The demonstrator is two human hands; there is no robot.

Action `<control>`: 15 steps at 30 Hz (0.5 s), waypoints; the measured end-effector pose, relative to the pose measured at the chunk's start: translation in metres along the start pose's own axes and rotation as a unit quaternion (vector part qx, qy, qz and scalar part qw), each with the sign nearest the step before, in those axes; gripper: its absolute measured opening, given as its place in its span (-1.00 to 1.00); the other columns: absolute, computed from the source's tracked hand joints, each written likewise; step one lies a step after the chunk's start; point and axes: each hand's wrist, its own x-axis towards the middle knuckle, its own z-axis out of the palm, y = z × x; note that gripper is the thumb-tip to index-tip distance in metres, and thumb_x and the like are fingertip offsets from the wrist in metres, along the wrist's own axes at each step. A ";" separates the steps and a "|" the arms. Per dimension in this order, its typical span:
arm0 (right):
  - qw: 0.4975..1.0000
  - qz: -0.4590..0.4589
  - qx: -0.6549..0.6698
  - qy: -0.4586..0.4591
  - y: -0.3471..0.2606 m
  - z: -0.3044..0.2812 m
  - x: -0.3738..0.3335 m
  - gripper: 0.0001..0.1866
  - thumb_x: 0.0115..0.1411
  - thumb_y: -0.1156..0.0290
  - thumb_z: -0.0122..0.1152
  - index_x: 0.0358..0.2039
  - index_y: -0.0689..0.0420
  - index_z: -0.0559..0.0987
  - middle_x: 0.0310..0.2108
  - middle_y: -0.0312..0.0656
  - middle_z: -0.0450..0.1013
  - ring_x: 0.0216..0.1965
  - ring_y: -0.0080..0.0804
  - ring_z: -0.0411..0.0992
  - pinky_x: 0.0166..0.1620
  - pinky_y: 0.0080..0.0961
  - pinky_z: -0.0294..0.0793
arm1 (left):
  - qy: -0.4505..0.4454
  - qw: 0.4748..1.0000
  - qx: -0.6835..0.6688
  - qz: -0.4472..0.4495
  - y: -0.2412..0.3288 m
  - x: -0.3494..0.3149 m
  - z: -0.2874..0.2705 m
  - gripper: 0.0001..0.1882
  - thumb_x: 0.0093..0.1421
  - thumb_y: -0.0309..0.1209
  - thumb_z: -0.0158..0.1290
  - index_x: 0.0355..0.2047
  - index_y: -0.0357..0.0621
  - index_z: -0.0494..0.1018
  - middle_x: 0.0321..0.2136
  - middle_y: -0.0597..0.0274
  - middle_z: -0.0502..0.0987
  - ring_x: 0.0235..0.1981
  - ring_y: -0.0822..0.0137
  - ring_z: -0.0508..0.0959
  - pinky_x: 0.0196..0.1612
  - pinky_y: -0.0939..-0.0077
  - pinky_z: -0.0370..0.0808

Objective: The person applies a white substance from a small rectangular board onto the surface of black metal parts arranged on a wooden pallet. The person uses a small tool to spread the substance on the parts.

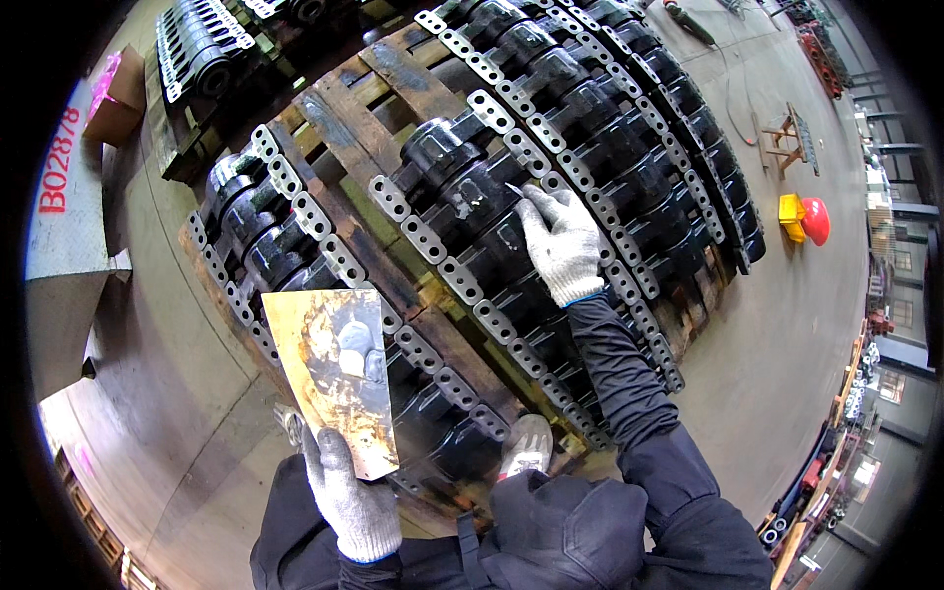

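My left hand [351,497], in a grey-white knit glove, grips the lower edge of a flat, tan board [315,379] smeared with dark and light stains. A smooth grey lump of putty-like material [362,349] sits on its right side. My right hand [562,244], gloved the same way, reaches over a black steel track assembly [462,187] with silver-grey holed links. Its fingers are pinched together, and a thin pale tip [513,189] pokes out from them close to the black surface; the rest of that thing is hidden. Small light patches show on the nearby black part.
More track assemblies [688,138] lie side by side on a wooden pallet [344,123], with my shoe [528,447] at its near edge. Left are a cardboard box [116,96] and a large grey block [69,246]. A red-and-yellow object [806,219] and a small stand [790,141] occupy the right floor.
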 end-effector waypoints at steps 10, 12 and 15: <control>0.998 -0.011 -0.054 -0.010 -0.008 0.001 0.001 -0.75 0.26 0.29 0.45 -0.10 0.11 0.77 -0.30 -0.08 0.59 -0.28 -0.06 0.61 -0.18 -0.23 0.58 | -0.006 1.000 0.006 -0.001 -0.001 0.000 -0.003 -0.41 0.55 -0.17 0.01 0.40 -0.31 0.24 0.25 0.10 0.48 0.22 0.28 0.54 0.25 0.30 0.51; 0.998 -0.016 -0.054 -0.006 -0.005 0.002 0.001 -0.75 0.27 0.28 0.44 -0.10 0.10 0.77 -0.30 -0.08 0.60 -0.27 -0.06 0.61 -0.18 -0.23 0.59 | -0.006 1.000 0.009 -0.002 -0.001 0.000 -0.002 -0.40 0.55 -0.16 0.01 0.41 -0.31 0.23 0.25 0.09 0.48 0.22 0.28 0.54 0.25 0.30 0.51; 0.998 -0.018 -0.061 -0.009 -0.004 0.001 0.001 -0.75 0.26 0.28 0.45 -0.10 0.10 0.77 -0.29 -0.08 0.60 -0.27 -0.06 0.61 -0.18 -0.22 0.59 | -0.004 1.000 0.015 -0.007 0.001 0.000 -0.002 -0.39 0.55 -0.16 0.02 0.41 -0.32 0.23 0.26 0.08 0.48 0.22 0.27 0.54 0.26 0.30 0.50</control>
